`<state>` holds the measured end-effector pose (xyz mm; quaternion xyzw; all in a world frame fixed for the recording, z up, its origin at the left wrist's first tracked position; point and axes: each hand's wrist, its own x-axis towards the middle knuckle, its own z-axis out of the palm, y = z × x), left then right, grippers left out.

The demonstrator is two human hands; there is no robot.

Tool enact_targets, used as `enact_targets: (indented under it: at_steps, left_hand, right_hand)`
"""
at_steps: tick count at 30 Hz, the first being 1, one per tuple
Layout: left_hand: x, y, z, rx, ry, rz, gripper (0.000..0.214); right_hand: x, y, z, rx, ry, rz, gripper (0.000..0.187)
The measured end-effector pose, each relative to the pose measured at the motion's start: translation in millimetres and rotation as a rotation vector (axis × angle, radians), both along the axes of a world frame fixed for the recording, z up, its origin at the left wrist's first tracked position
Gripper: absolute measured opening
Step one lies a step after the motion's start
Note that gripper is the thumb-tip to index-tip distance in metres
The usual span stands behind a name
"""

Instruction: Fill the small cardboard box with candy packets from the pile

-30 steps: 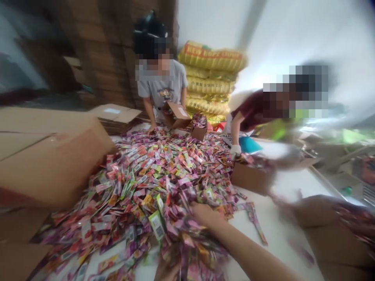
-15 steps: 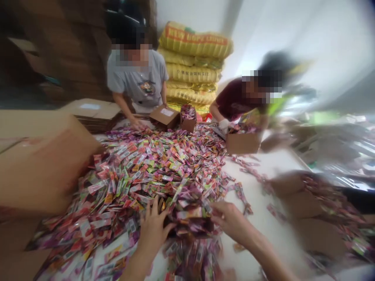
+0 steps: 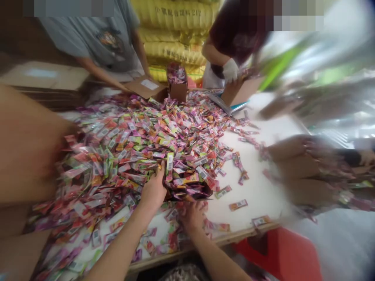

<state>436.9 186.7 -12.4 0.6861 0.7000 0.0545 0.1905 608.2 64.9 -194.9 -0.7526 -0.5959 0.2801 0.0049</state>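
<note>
At the near edge of the white table, the left hand is curling its fingers over a gathered bundle of small colourful foil sachets, thumb and fingers closing on the bundle's left end. The right hand is lying just below that bundle, palm down on loose sachets, its fingers half bent; whether they are gripping anything cannot be told. The bundle is sitting at the front of the wide heap of pink, purple, green and orange sachets that is covering most of the tabletop.

Half a second ago both hands were lying spread and farther apart on either side of the bundle; now the left is clamping on it and the right has slid in underneath. The view has also dipped, so the two people across the table are now cut off at the shoulders.

A gloved hand of the person in the dark red shirt is resting at a brown cardboard box. Everything to the right is smeared by motion blur, and the large brown carton on the left is only a soft shape.
</note>
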Motion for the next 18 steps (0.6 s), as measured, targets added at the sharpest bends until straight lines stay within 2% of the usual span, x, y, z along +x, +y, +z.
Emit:
enact_targets:
  at_steps: [2, 6, 8, 9, 11, 12, 14, 16, 17, 18]
  left_hand:
    - [-1.3, 1.8, -1.7, 0.016, 0.026, -0.002, 0.084]
    - [-5.4, -4.6, -7.5, 0.035, 0.011, 0.001, 0.082]
    - [-6.1, -11.2, -9.4, 0.053, -0.012, 0.014, 0.079]
    - [-6.3, -14.8, -10.0, 0.068, -0.023, 0.02, 0.077]
    - [-7.3, -21.5, -11.2, 0.102, -0.049, 0.024, 0.076]
    - [-8.0, -24.3, -11.9, 0.12, -0.064, 0.023, 0.077]
    - [-9.4, -28.1, -14.0, 0.134, -0.093, 0.023, 0.078]
    - [-10.0, -29.1, -16.9, 0.105, -0.121, 0.046, 0.078]
    - [-9.9, -28.8, -18.3, 0.087, -0.149, 0.062, 0.078]
    - [-10.1, -28.1, -19.4, 0.081, -0.197, 0.074, 0.077]
  right_hand:
    - [3.0, -1.5, -11.1, 0.104, 0.001, -0.062, 0.063]
    - [48.3, 6.9, -22.9, 0.239, 0.077, -0.124, 0.056]
    - [74.4, 14.0, -15.5, 0.247, 0.07, -0.171, 0.053]
    - [87.6, 17.1, -4.8, 0.248, 0.055, -0.191, 0.051]
    - [114.4, 21.7, 34.9, 0.295, 0.038, -0.221, 0.05]
    - [126.8, 23.9, 64.5, 0.354, 0.046, -0.216, 0.05]
    - [142.7, 31.1, 137.3, 0.522, 0.101, -0.123, 0.053]
    - [137.2, 45.7, 209.6, 0.612, 0.151, 0.119, 0.052]
    - [125.1, 56.6, 236.8, 0.574, 0.154, 0.296, 0.052]
    - [107.6, 69.6, 254.2, 0.508, 0.144, 0.486, 0.051]
